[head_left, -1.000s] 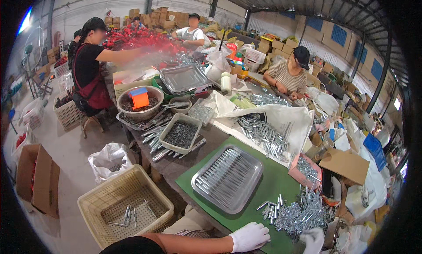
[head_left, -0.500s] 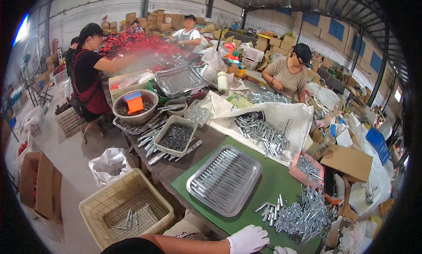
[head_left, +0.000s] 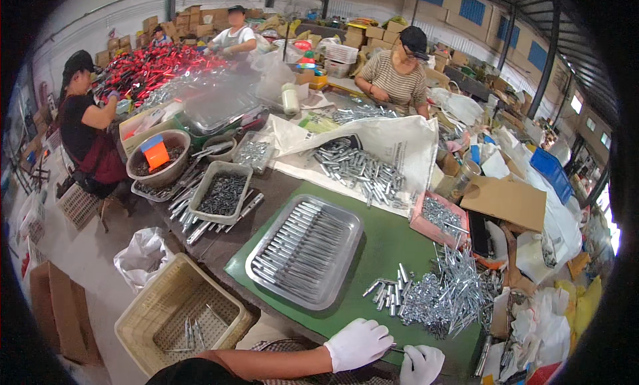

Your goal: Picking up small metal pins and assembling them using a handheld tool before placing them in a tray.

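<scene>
My left hand (head_left: 359, 346), in a white glove, is at the near edge of the table with its fingers curled round a thin metal rod (head_left: 397, 350). The rod's far end reaches my right hand (head_left: 422, 366), also gloved, whose thumb and fingers are pinched together there. Most of the rod is hidden by the gloves. Just beyond my hands lie short silver metal tubes (head_left: 393, 292) and a heap of small fasteners and long thin pins (head_left: 459, 295). A metal tray (head_left: 345, 248) on the green mat (head_left: 266, 233) holds slim silver rods laid side by side.
A cream plastic basket (head_left: 223, 310) with a few rods stands at lower left. Tubs of small parts (head_left: 223, 193) and a white sack (head_left: 419, 148) under loose tubes lie farther off. A pink bin (head_left: 426, 226) sits at right. Several co-workers are around the table.
The view has swung right, so the table appears farther left. My right hand has come further into view beside the left. The co-worker at far left has drawn an arm back.
</scene>
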Motion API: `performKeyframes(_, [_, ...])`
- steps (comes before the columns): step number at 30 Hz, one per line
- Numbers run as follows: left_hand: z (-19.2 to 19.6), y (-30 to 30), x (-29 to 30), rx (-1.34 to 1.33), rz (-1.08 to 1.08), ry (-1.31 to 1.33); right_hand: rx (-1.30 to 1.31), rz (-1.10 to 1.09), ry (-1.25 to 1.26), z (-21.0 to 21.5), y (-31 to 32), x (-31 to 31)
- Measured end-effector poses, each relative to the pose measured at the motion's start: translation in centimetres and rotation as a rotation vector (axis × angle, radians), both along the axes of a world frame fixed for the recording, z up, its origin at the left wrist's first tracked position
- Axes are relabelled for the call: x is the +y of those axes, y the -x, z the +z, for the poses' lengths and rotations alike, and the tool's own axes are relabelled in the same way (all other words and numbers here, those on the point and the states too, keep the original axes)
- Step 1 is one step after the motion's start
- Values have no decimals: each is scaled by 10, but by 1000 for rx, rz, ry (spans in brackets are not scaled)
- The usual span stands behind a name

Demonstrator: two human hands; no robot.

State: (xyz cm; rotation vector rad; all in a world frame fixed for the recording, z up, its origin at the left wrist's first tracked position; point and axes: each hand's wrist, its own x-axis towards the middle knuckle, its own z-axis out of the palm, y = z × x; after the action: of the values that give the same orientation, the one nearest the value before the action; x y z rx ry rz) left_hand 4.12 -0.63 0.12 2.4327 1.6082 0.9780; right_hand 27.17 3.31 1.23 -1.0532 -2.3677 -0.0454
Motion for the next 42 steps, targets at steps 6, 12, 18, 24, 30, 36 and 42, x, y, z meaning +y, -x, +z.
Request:
performKeyframes(6, [0, -2, -1, 40, -11, 21, 35, -9, 4, 3, -1, -4])
performKeyframes(12, [2, -1, -2, 16, 6, 13, 41, -6, 29, 3, -2, -4])
performKeyframes(18, [3, -2, 0, 31, -4, 2, 32, -10, 41, -2, -6, -1])
performKeyframes(24, [1, 0, -3, 25, 16, -29, 49, -44, 53, -6, -6, 0])
performKeyframes(30, [2, -1, -2, 69, -6, 9, -10, -77, 29, -11, -6, -1])
performKeyframes(36, [2, 0, -3, 55, 20, -17, 30, -58, 4, -9, -2, 0])
performKeyframes(42, [3, -3, 0, 70, 0, -4, 43, -79, -13, -8, -5, -3])
